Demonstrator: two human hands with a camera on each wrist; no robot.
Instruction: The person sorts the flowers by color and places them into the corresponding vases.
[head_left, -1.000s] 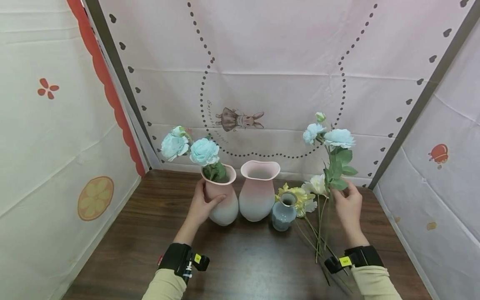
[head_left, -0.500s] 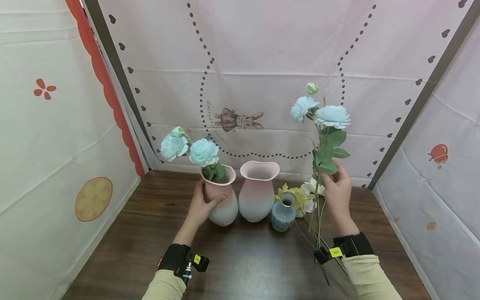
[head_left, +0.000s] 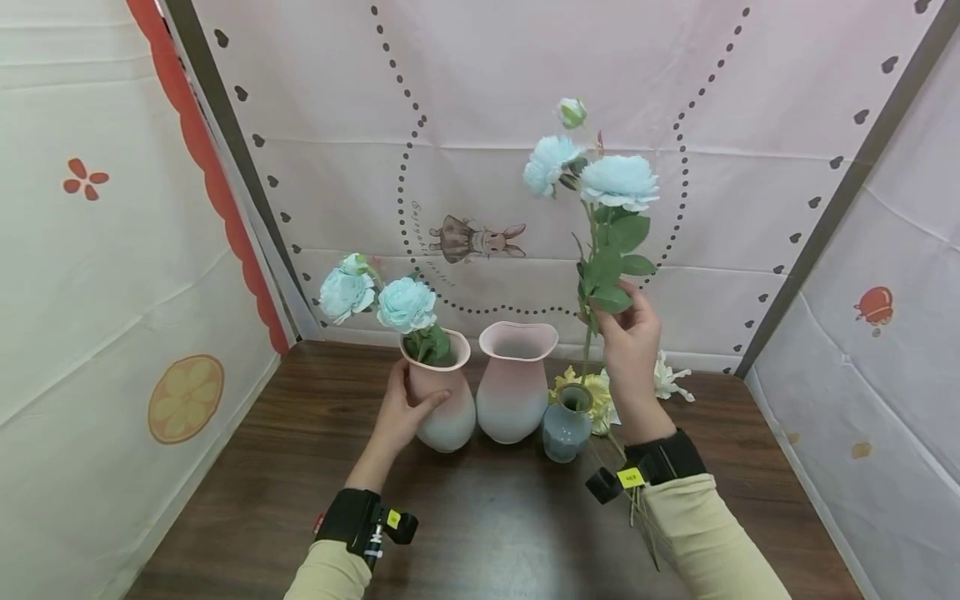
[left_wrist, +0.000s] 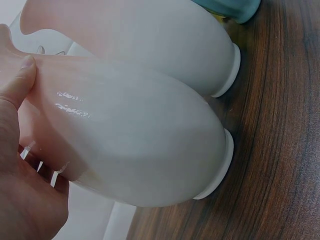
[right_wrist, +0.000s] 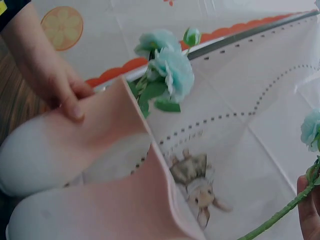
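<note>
My left hand grips the neck of a pink-and-white vase, thumb across its front. The vase stands on the table, with light-blue flowers leaning out of its mouth. In the left wrist view, the thumb of the left hand presses on the glossy vase wall. My right hand pinches an upright stem of light-blue flowers below its leaves, above the small blue vase. Its green stem slants past the vases in the right wrist view; its lower end is hidden.
Between the held vase and the small one stands a second pink-and-white vase, no flowers showing in its mouth. Yellow flowers and a white flower lie behind and right of the small vase on the wooden table. Printed cloth walls surround the table.
My right hand has lifted the light-blue flowers and carried them left, away from the flowers lying on the table. The left hand has stayed on its vase.
</note>
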